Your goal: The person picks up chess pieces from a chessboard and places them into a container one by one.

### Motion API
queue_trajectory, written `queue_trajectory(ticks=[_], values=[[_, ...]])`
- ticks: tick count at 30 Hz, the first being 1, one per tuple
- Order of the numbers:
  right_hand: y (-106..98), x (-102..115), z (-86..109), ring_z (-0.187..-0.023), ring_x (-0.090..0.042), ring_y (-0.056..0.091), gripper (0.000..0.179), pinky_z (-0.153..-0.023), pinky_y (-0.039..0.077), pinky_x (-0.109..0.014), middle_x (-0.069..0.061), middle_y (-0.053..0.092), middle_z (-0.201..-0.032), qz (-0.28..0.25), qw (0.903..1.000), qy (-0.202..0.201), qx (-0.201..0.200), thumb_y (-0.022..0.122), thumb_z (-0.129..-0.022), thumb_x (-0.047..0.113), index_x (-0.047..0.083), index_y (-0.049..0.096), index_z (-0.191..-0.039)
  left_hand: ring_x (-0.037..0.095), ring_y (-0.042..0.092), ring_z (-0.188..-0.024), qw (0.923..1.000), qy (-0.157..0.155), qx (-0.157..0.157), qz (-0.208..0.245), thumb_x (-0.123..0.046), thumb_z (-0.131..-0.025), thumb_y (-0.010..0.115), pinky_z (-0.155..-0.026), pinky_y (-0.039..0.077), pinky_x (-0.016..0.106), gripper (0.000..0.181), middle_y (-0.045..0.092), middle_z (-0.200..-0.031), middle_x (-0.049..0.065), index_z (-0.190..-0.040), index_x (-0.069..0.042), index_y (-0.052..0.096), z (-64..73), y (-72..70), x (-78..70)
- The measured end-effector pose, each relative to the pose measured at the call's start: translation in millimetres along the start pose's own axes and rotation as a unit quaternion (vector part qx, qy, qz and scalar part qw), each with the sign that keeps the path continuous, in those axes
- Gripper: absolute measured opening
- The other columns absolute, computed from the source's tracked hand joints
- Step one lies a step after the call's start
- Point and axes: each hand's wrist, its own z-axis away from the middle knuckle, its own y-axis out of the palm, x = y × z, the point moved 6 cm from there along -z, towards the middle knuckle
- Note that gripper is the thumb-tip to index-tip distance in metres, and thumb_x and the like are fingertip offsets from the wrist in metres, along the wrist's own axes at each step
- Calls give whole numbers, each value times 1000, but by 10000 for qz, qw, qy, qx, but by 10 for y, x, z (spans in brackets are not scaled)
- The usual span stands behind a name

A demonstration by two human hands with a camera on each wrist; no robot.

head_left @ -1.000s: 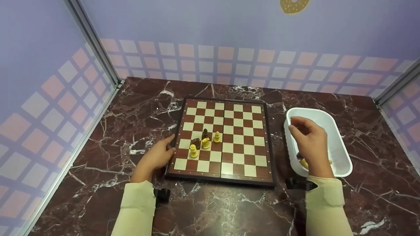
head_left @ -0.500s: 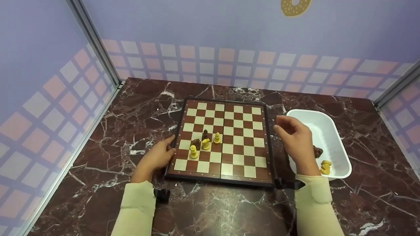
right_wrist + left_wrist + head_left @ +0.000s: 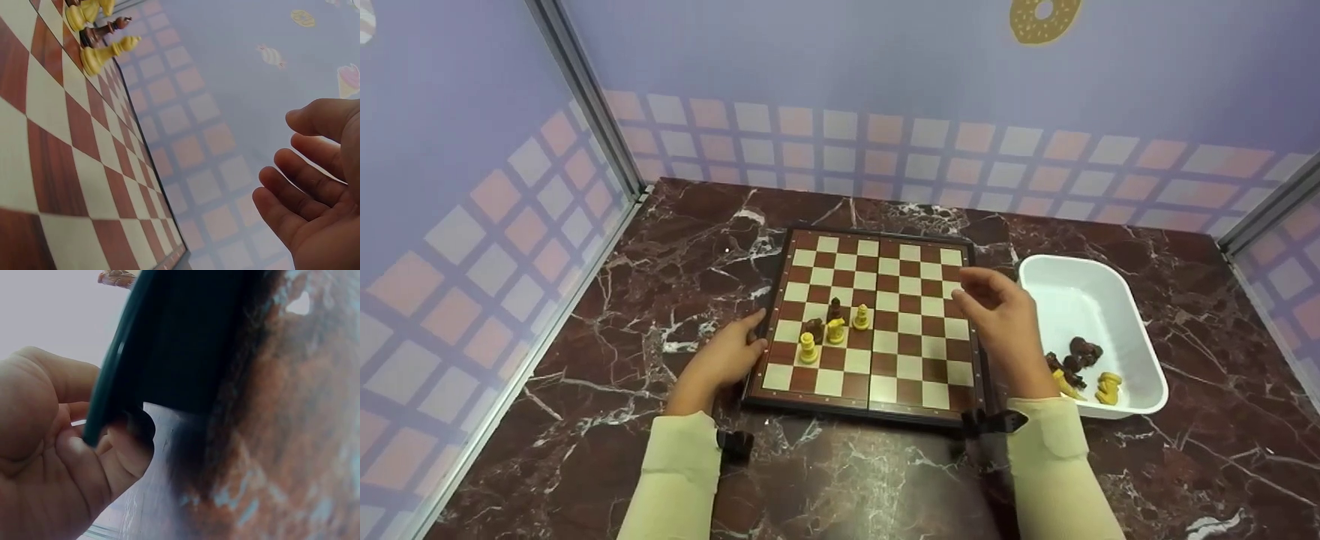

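Observation:
The chessboard (image 3: pixel 915 407) lies flat on the table, and my left hand (image 3: pixel 724 360) holds its left edge between thumb and fingers. In the left wrist view the board's dark edge (image 3: pixel 121 349) runs into the grasp of that hand. Over the board's right side hovers my right hand (image 3: pixel 1003 319), fingers loosely bent and holding nothing. On the left half stand a yellow rook (image 3: pixel 808 349), a yellow knight (image 3: pixel 835 331), a yellow bishop (image 3: pixel 862 317), a dark bishop (image 3: pixel 835 307) and a dark knight (image 3: pixel 814 328), close together.
To the right of the board is a white tub (image 3: pixel 1144 352). Inside lie dark chess pieces (image 3: pixel 1084 351) and a yellow knight (image 3: pixel 1108 388), with more partly behind the right forearm. Panelled walls (image 3: pixel 885 60) bound the dark marbled table (image 3: pixel 847 480) at the back and sides.
My right hand has moved left from above the tub to over the board's right side, uncovering pieces in the tub. The left hand stays at the board's edge; the standing pieces keep their squares.

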Motion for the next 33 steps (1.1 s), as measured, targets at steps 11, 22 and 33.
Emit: queue_trajectory(ticks=[11, 22, 33], values=[[263, -179, -86, -93, -16, 61, 32, -82, 50, -27, -5, 65, -104, 20, 9987, -490, 144, 69, -80, 24, 11, 64, -109, 11, 40, -50, 10000, -63, -19, -20, -16, -92, 48, -47, 37, 26, 56, 46, -69, 1, -144, -12, 27, 13, -9, 7], [514, -148, -45, -97, -12, 59, 28, -87, 48, -32, 0, 64, -106, 132, 9993, -183, 307, 68, -81, 25, 21, 64, -108, 11, 39, -48, 10000, -18, -41, 47, -15, -93, 47, -46, 37, 25, 55, 46, -66, 0, -144, -11, 27, 25, -1, 1], [749, -124, -71, -101, -14, 59, 32, -89, 48, -32, -5, 63, -109, -163, 9981, -229, 551, 67, -81, 26, 14, 63, -111, 11, 42, -51, 9998, 53, -195, -23, -14, -91, 49, -49, 39, 26, 56, 49, -70, 2, -143, -9, 29, 16, -13, 3]])
